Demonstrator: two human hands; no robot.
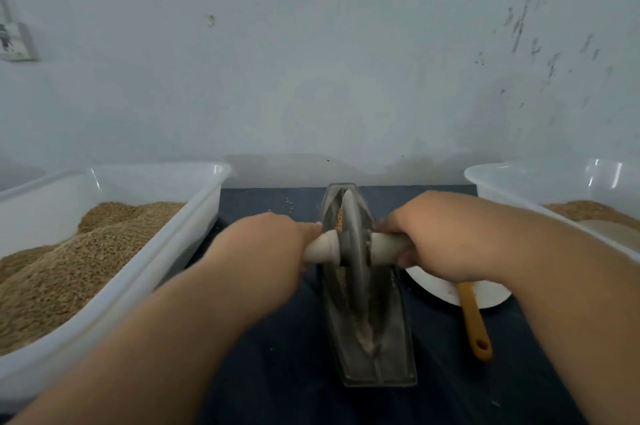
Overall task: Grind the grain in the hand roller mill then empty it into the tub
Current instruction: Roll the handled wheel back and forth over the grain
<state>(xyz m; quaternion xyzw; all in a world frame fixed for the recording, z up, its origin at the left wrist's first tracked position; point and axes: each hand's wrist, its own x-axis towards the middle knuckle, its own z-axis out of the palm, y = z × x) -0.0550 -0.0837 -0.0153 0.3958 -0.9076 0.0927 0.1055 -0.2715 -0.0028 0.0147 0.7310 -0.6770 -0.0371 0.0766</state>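
The hand roller mill is a grey boat-shaped metal trough (391, 348) lying lengthwise on the dark table, with a metal wheel (356, 244) standing in its groove. A pale wooden handle (323, 248) runs through the wheel on both sides. My left hand (266, 244) grips the left end of the handle, and my right hand (426, 237) grips the right end. Some grain (340, 218) lies in the trough just left of the wheel, toward the far end. A white tub (194, 216) on the left holds a heap of brown grain. Another white tub (519, 178) at the right holds some too.
A white plate (440, 289) lies right of the mill with an orange-handled utensil (476, 324) resting across it. A few loose grains lie on the table (277, 355) behind the mill. A pale wall stands close behind the table.
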